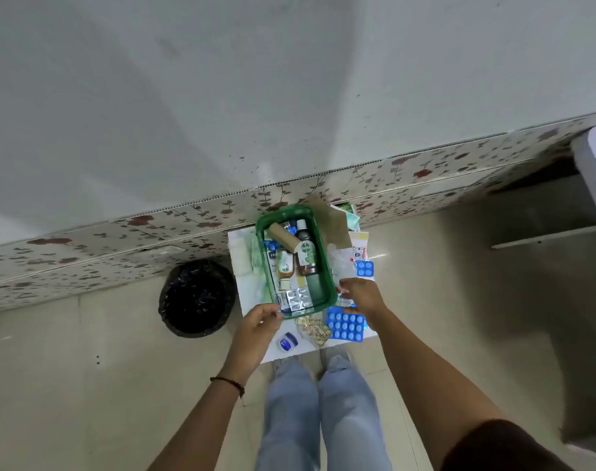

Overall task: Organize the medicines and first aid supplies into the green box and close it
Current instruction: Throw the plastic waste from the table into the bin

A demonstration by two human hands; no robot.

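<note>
The green box stands open on a small white table, holding bottles, a brown roll and silver blister strips. My left hand is at the box's near left corner, fingers curled by the rim; whether it grips the rim is unclear. My right hand rests at the box's near right corner, fingers apart, above a large blue blister pack. A gold blister strip and a small blue jar lie on the table's near edge. A smaller blue blister pack lies to the right.
A black-lined bin stands on the floor left of the table. White gauze packets lie left of the box; cardboard and papers lie behind and to the right. A flowered wall skirting runs behind. My legs are below the table.
</note>
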